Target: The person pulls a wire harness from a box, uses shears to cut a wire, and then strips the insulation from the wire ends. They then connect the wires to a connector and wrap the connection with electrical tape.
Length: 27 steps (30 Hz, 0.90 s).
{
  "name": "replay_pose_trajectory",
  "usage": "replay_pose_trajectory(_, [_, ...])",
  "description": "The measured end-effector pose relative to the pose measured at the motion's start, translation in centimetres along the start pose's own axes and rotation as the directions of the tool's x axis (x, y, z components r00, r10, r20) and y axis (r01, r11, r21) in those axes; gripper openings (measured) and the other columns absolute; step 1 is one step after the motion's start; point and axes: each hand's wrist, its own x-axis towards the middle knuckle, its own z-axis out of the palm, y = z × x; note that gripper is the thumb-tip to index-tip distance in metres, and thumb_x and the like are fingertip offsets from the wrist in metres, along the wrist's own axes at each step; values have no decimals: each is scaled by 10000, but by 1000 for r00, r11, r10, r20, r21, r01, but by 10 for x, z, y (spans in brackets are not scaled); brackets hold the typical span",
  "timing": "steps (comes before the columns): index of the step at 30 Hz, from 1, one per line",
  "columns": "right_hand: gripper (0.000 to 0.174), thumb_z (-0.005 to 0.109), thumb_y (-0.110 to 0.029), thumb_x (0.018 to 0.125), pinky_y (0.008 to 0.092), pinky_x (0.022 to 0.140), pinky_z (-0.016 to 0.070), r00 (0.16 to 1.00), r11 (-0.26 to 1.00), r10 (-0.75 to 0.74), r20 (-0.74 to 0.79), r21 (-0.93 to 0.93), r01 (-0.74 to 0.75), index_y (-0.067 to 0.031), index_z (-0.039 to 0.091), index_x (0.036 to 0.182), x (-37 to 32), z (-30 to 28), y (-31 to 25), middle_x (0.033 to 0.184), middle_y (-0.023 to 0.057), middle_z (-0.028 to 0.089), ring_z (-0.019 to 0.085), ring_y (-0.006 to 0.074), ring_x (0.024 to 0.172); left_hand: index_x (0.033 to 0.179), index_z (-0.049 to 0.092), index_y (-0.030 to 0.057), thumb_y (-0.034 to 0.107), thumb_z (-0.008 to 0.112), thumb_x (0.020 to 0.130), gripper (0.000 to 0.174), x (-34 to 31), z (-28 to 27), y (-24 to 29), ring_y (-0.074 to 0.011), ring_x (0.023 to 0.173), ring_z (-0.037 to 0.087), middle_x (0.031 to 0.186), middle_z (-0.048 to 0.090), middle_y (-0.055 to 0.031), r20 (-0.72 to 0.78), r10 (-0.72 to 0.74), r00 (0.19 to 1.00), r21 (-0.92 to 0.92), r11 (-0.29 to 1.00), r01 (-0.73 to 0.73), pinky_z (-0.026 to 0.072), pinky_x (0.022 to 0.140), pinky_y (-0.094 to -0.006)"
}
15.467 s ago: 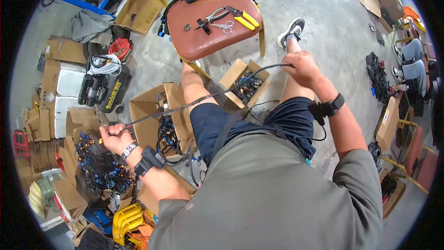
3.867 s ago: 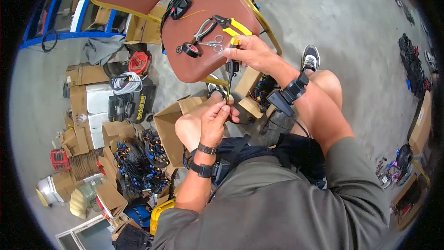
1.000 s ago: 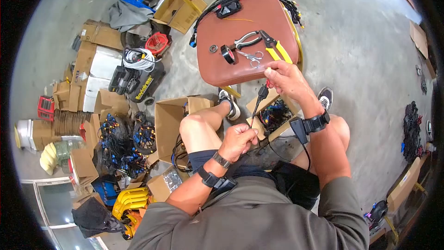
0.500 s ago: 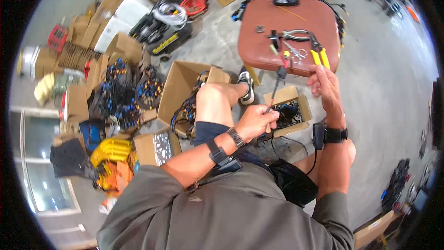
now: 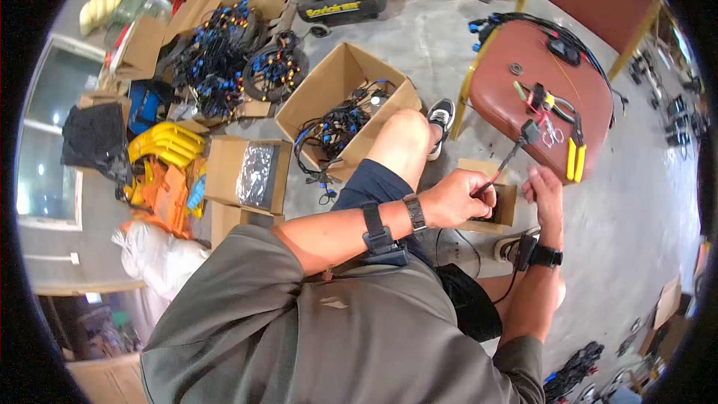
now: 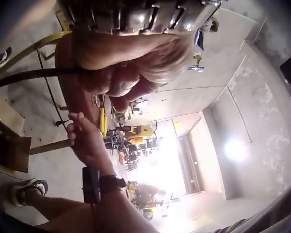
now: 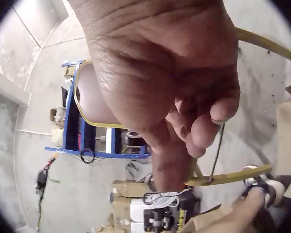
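Observation:
My left hand (image 5: 456, 198) pinches a black cable (image 5: 508, 158) that slants up toward the chair. On the cable sits a small black block (image 5: 529, 132), with red wires and a yellow tip beyond it; the right wrist view shows this block (image 7: 41, 179) too. My right hand (image 5: 544, 191) is apart from the cable to the right, fingers loosely curled around nothing. Beside it, on the red-brown chair seat (image 5: 516, 60), lie yellow-handled wire strippers (image 5: 576, 157), silver scissors (image 5: 552, 133) and grey-handled pliers (image 5: 562, 107). The cable end overlaps a roll of black tape in the head view.
A small carton (image 5: 505, 209) stands under the hands. Left of the knee is a larger carton (image 5: 404, 93) of cable harnesses. More harnesses (image 5: 213, 60) are piled at the left, near yellow plastic parts (image 5: 166, 142). A black cable bundle (image 5: 598, 67) lines the seat's back edge.
Over the last second the right hand has let go of the cable's connector end and drawn back to the right. The left hand keeps hold; the head view has swung left.

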Motion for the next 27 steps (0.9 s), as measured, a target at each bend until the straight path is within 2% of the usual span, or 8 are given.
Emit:
replay_pose_trajectory(2, [262,608,-248,958,208,492,386,998,996,57,32,-76,-54,-10,632,1063,4,3,14,706,16,619,504,65,542,909,629,1,51,637,871,63,-8,-7,7,-93,775,619,829,659,-31,-15,40,999,-16,999,-40,499,722,-247])
replay_pose_trajectory(6, [274,611,-234,955,222,516,419,991,983,128,30,-137,-123,9,621,1082,1,10,15,749,38,633,533,86,573,929,652,11,330,593,975,328,-31,-24,35,-52,615,552,793,665,-32,-32,68,997,-9,998,-68,451,552,-213])
replay_pose_trajectory(9, [279,604,-221,959,219,538,433,990,978,141,-3,-155,-140,16,614,1106,-12,20,-10,789,51,638,544,90,598,908,660,19,457,516,996,470,-40,-33,38,-35,499,473,768,663,-30,-7,68,998,-179,982,-68,374,443,-202])
replay_pose_trajectory(14, [252,600,-198,958,211,547,434,996,979,84,14,-187,-80,3,622,1109,-40,26,-32,779,41,634,545,82,601,863,660,22,408,513,1006,437,-38,-37,30,-40,472,460,715,650,-23,-37,144,989,-147,978,-148,364,424,-210])
replay_pose_trajectory(18, [223,599,-172,957,209,550,435,988,977,153,24,-153,-148,-3,627,1100,-63,37,-21,747,27,625,543,74,592,847,664,18,373,542,998,405,-38,-37,25,-48,483,479,693,643,-21,-41,130,991,-171,976,-135,388,434,-221])
replay_pose_trajectory(21, [216,616,-201,950,204,497,429,967,964,255,-12,-76,-255,-14,630,1058,-62,25,43,720,33,630,547,81,552,857,677,7,352,580,980,379,-38,-40,24,-60,516,527,697,649,-26,-59,108,992,-187,975,-117,422,460,-217])
replay_pose_trajectory(22, [195,629,-151,917,232,500,423,974,924,225,-7,-314,-216,20,651,1008,-60,28,53,691,22,612,534,86,555,863,681,2,346,594,972,371,-38,-40,25,-64,530,547,700,652,-28,-65,101,993,-185,976,-112,435,472,-214])
replay_pose_trajectory(27, [198,655,-157,881,268,504,425,985,909,171,6,-387,-155,28,665,950,-61,51,42,672,39,606,534,106,551,889,690,-18,311,656,926,333,-34,-45,18,-117,679,674,846,707,-88,-110,-38,993,-287,958,5,500,532,-212])
